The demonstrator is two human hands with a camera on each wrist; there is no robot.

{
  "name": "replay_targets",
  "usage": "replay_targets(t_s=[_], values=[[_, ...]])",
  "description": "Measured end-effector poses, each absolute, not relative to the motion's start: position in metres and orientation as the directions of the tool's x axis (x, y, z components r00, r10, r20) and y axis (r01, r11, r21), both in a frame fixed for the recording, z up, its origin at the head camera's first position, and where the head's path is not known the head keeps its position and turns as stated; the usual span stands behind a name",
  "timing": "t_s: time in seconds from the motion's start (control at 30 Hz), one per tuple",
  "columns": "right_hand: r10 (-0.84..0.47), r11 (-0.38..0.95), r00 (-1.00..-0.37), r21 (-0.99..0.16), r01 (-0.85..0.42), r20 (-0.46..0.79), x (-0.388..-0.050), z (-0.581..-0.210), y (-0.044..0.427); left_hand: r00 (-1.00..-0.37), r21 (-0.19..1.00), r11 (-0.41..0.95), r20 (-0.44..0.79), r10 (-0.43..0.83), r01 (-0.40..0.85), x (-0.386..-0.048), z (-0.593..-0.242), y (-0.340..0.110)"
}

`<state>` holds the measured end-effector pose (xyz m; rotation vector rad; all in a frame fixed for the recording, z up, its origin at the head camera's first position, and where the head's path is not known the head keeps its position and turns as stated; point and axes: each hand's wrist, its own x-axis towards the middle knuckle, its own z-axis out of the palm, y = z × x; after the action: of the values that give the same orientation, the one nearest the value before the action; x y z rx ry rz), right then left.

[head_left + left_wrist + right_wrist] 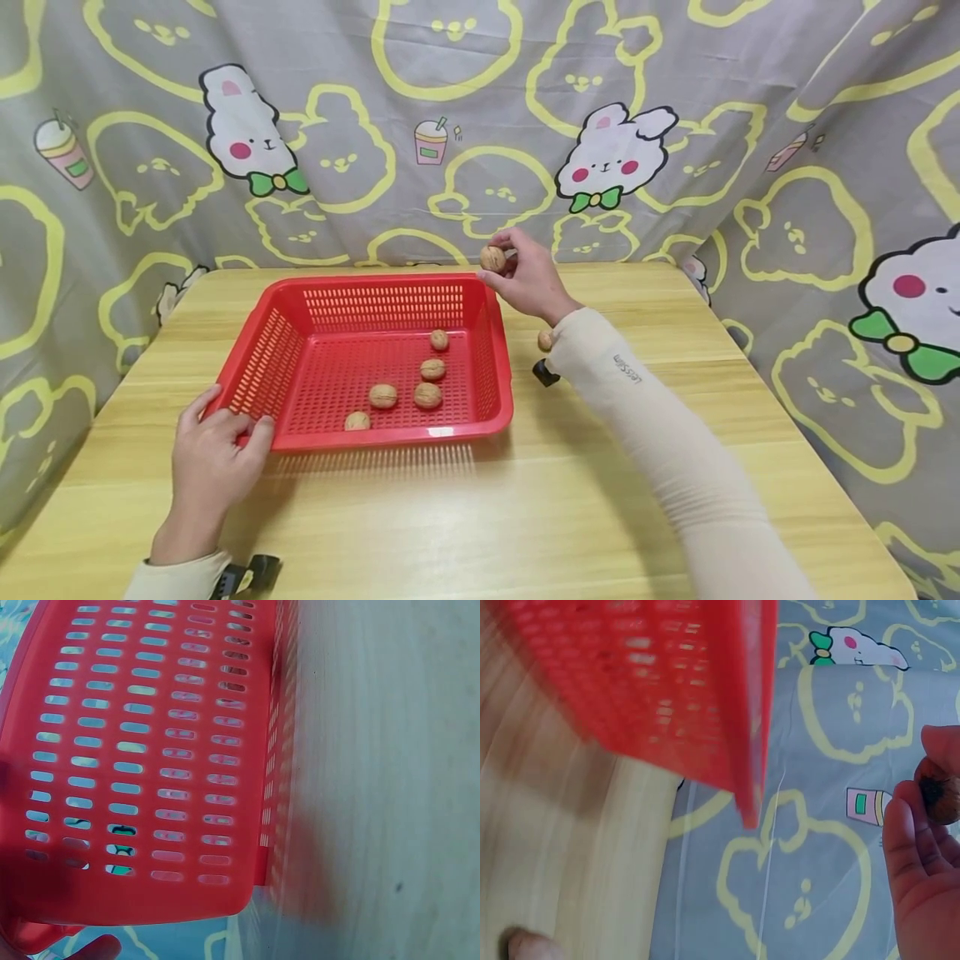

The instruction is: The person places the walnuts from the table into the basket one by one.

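Backdrop: grey cartoon-print curtain (408, 200) | furniture: wood-grain table (420, 533) | light: soft sheen on table, source unclear

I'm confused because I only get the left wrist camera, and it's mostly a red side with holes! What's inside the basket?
Observer: Five walnuts lie in the red plastic basket.
Operator: Ooh! What's the other hand doing?
Observer: The right hand pinches a single walnut near the basket's far right corner.
Operator: Any on the table?
Observer: Yes, another walnut sits on the wood-grain table, partly hidden by the right sleeve.
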<state>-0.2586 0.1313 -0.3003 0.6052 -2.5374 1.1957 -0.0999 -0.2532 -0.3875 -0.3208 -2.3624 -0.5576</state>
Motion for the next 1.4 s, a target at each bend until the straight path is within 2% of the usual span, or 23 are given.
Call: replay_targets(t_s=[0.17, 0.33, 0.57, 0.93, 1.17, 1.4], values=[[-0.218, 0.541, -0.894, -0.714, -0.444, 0.391, -0.262, -0.295, 0.117, -0.744, 0.309, 0.88, 0.665, 0.072, 0.361, -0.101, -0.387, -0.254], [-0.196, 0.458, -0.917, -0.794, -0.4, 0.348, -0.263, -0.292, 0.1, -0.723, 0.292, 0.876, 0.686, 0.088, 0.384, -0.101, -0.387, -0.255], [-0.236, 0.431, -0.933, -0.831, -0.352, 0.273, -0.26, -0.294, 0.074, -0.731, 0.302, 0.878, 0.678, 0.077, 0.372, -0.1, -0.389, -0.256], [-0.36, 0.58, -0.932, -0.774, -0.254, 0.036, -0.265, -0.321, 0.046, -0.753, 0.311, 0.886, 0.655, 0.063, 0.345, -0.098, -0.39, -0.257], [-0.42, 0.651, -0.906, -0.711, -0.266, -0.045, -0.263, -0.33, 0.037, -0.737, 0.299, 0.881, 0.671, 0.08, 0.367, -0.099, -0.388, -0.254], [-0.425, 0.672, -0.9, -0.699, -0.244, -0.094, -0.261, -0.33, 0.037, -0.742, 0.304, 0.88, 0.667, 0.076, 0.364, -0.098, -0.387, -0.251]])
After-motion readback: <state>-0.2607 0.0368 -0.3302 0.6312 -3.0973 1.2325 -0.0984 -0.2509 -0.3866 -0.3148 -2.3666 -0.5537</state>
